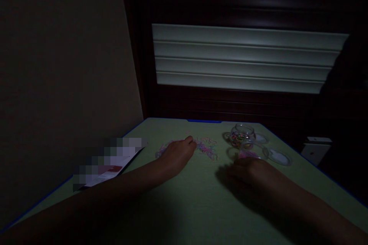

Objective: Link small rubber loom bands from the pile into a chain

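Note:
A loose pile of small, thin, coloured bands (205,148), mostly pink and purple and looking like little rubber bands, lies on the table. Over its left part is my left hand (178,155), its thumb and fingers pinched together at the pile; whatever is between the fingertips is too small to make out. My right hand (251,170) is curled, fingers pointing down and left, just in front of a clear jar (263,152) with pink bands inside. My hand hides the lower part of this jar. Behind it stands a rounder clear jar (243,134) holding multicoloured bands.
Two round clear lids with white centres, a nearer lid (279,157) and a farther lid (261,138), lie right of the jars. A flat, partly blurred-out item (115,162) rests at the table's left edge. The green table (198,199) has a blue rim. The room is dim.

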The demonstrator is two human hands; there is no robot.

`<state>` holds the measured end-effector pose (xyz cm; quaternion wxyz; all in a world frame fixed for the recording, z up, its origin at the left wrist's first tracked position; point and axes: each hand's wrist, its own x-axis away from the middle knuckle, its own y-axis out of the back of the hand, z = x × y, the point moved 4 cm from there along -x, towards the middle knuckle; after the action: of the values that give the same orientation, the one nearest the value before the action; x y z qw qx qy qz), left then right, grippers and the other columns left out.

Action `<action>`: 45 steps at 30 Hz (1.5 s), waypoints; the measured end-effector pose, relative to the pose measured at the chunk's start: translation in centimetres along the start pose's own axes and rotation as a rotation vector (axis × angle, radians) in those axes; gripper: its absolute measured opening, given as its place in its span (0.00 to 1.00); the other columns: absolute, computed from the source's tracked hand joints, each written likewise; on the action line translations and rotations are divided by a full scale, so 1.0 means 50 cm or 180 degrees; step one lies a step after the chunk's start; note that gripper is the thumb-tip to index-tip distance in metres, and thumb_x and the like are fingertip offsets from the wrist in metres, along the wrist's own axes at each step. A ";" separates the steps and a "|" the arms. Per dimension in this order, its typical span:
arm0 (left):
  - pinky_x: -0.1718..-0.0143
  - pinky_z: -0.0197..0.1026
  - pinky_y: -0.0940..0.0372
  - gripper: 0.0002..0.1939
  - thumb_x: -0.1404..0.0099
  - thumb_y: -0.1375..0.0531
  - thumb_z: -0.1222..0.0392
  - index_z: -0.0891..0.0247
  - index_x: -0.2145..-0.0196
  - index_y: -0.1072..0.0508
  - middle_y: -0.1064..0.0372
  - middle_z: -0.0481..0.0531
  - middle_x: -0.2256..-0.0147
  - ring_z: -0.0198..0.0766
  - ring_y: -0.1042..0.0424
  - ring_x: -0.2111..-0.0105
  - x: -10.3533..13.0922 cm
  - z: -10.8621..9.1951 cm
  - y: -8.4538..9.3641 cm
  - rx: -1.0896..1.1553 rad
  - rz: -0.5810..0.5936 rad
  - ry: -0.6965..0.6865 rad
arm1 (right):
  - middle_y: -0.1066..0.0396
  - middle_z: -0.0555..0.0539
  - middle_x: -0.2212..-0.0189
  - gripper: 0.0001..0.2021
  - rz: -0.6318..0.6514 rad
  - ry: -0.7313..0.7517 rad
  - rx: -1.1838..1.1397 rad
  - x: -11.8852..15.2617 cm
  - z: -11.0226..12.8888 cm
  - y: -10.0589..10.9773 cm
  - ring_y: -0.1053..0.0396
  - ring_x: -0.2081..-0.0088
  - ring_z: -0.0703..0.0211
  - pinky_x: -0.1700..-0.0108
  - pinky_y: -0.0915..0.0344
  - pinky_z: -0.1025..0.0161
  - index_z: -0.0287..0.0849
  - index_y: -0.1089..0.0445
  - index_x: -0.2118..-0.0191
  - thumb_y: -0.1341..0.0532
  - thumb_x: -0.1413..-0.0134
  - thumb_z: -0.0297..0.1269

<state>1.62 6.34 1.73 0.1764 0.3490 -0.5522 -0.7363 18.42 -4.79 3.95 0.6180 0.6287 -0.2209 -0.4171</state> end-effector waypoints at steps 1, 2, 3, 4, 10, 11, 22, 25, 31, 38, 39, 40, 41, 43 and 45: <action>0.70 0.37 0.42 0.11 0.34 0.55 0.63 0.63 0.66 0.34 0.38 0.51 0.66 0.36 0.34 0.70 0.001 -0.002 0.006 0.0149 -0.0017 0.0013 | 0.33 0.50 0.75 0.11 -0.0004 -0.0006 -0.0004 0.000 0.000 0.002 0.38 0.74 0.66 0.71 0.47 0.66 0.41 0.33 0.71 0.50 0.43 0.31; 0.70 0.36 0.42 0.10 0.35 0.54 0.63 0.63 0.66 0.33 0.37 0.51 0.66 0.36 0.34 0.69 0.002 -0.005 0.012 0.0338 -0.0053 0.0006 | 0.33 0.49 0.75 0.11 -0.0026 -0.0025 -0.0009 0.001 0.000 0.005 0.38 0.74 0.65 0.71 0.47 0.66 0.41 0.33 0.71 0.50 0.43 0.31; 0.69 0.36 0.42 0.10 0.35 0.54 0.63 0.63 0.66 0.33 0.37 0.50 0.66 0.35 0.35 0.69 0.003 -0.009 0.018 0.0539 -0.0099 -0.0005 | 0.33 0.49 0.75 0.10 -0.0045 -0.0062 -0.0013 0.001 -0.001 0.008 0.38 0.74 0.65 0.71 0.47 0.66 0.41 0.33 0.71 0.50 0.43 0.31; 0.69 0.36 0.42 0.10 0.36 0.53 0.64 0.63 0.67 0.33 0.37 0.50 0.66 0.35 0.35 0.68 0.004 -0.014 0.022 0.0741 -0.0131 -0.0020 | 0.33 0.49 0.75 0.10 -0.0076 -0.0104 -0.0013 0.001 -0.002 0.011 0.38 0.74 0.65 0.71 0.47 0.66 0.41 0.33 0.72 0.50 0.43 0.31; 0.75 0.33 0.46 0.08 0.42 0.49 0.66 0.64 0.71 0.30 0.36 0.46 0.74 0.32 0.38 0.75 0.014 -0.064 0.022 0.2193 0.0074 0.0094 | 0.33 0.48 0.74 0.10 -0.0213 -0.0237 0.0045 -0.001 -0.011 0.015 0.37 0.73 0.64 0.71 0.46 0.66 0.41 0.33 0.71 0.49 0.44 0.31; 0.76 0.32 0.46 0.08 0.43 0.49 0.67 0.64 0.71 0.30 0.36 0.46 0.75 0.31 0.39 0.76 0.015 -0.074 0.020 0.2498 0.0186 0.0129 | 0.33 0.48 0.74 0.09 -0.0239 -0.0234 0.0061 -0.001 -0.012 0.015 0.37 0.72 0.63 0.71 0.46 0.66 0.42 0.33 0.71 0.49 0.45 0.30; 0.74 0.31 0.45 0.09 0.41 0.47 0.58 0.64 0.69 0.30 0.34 0.47 0.73 0.31 0.37 0.73 0.019 -0.098 -0.015 0.3420 -0.0055 0.0635 | 0.32 0.46 0.71 0.09 -0.0559 -0.0264 0.0056 -0.002 -0.014 0.022 0.35 0.68 0.61 0.66 0.44 0.64 0.41 0.34 0.73 0.49 0.45 0.28; 0.73 0.32 0.44 0.09 0.41 0.47 0.58 0.64 0.69 0.30 0.33 0.47 0.72 0.31 0.37 0.73 0.019 -0.097 -0.022 0.3503 -0.0007 0.0648 | 0.32 0.45 0.71 0.08 -0.0608 -0.0236 0.0049 0.000 -0.012 0.020 0.35 0.67 0.60 0.65 0.43 0.64 0.41 0.33 0.71 0.48 0.46 0.29; 0.75 0.31 0.46 0.08 0.41 0.47 0.60 0.63 0.69 0.30 0.35 0.45 0.73 0.30 0.39 0.74 0.021 -0.102 -0.014 0.3374 -0.0094 0.0572 | 0.32 0.46 0.70 0.08 -0.0485 -0.0173 -0.0065 -0.003 -0.008 0.014 0.35 0.67 0.61 0.65 0.42 0.65 0.41 0.32 0.65 0.48 0.46 0.27; 0.75 0.31 0.46 0.08 0.41 0.48 0.62 0.63 0.70 0.30 0.35 0.45 0.73 0.30 0.40 0.74 0.021 -0.114 0.007 0.3102 -0.0163 0.0327 | 0.32 0.46 0.67 0.10 -0.0449 -0.0167 -0.0078 -0.007 -0.009 0.005 0.35 0.65 0.60 0.62 0.42 0.64 0.43 0.33 0.59 0.47 0.47 0.27; 0.75 0.31 0.46 0.08 0.41 0.48 0.63 0.63 0.70 0.30 0.36 0.45 0.73 0.30 0.40 0.74 0.021 -0.115 0.008 0.3079 -0.0151 0.0314 | 0.32 0.46 0.67 0.10 -0.0441 -0.0178 -0.0083 -0.007 -0.009 0.004 0.35 0.65 0.60 0.62 0.42 0.64 0.43 0.33 0.60 0.47 0.46 0.27; 0.75 0.31 0.47 0.07 0.41 0.48 0.63 0.63 0.70 0.30 0.36 0.45 0.73 0.30 0.40 0.74 0.022 -0.115 0.009 0.3055 -0.0133 0.0309 | 0.32 0.46 0.67 0.09 -0.0439 -0.0192 -0.0087 -0.007 -0.008 0.004 0.35 0.65 0.60 0.62 0.42 0.64 0.42 0.33 0.61 0.47 0.46 0.27; 0.75 0.31 0.47 0.07 0.41 0.47 0.62 0.63 0.70 0.29 0.36 0.45 0.74 0.30 0.40 0.75 0.022 -0.116 0.009 0.3036 -0.0113 0.0301 | 0.32 0.46 0.68 0.08 -0.0438 -0.0206 -0.0088 -0.007 -0.008 0.003 0.35 0.65 0.60 0.63 0.43 0.64 0.42 0.33 0.62 0.47 0.46 0.28; 0.74 0.32 0.47 0.07 0.41 0.47 0.63 0.63 0.69 0.29 0.36 0.45 0.74 0.30 0.40 0.74 0.022 -0.117 0.011 0.3015 -0.0094 0.0242 | 0.33 0.47 0.69 0.07 -0.0444 -0.0227 -0.0090 -0.008 -0.007 0.002 0.36 0.66 0.61 0.64 0.43 0.65 0.42 0.33 0.64 0.47 0.47 0.28; 0.74 0.32 0.46 0.07 0.41 0.47 0.64 0.63 0.69 0.29 0.36 0.45 0.73 0.30 0.40 0.74 0.022 -0.118 0.014 0.3013 -0.0114 0.0168 | 0.33 0.47 0.70 0.06 -0.0452 -0.0230 -0.0089 -0.009 -0.006 0.000 0.36 0.67 0.61 0.65 0.43 0.65 0.41 0.33 0.66 0.46 0.47 0.28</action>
<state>4.98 1.34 1.15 -0.0009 0.4190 -0.8163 -0.3975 18.42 -4.25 4.04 0.5872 0.6187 -0.1920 -0.4853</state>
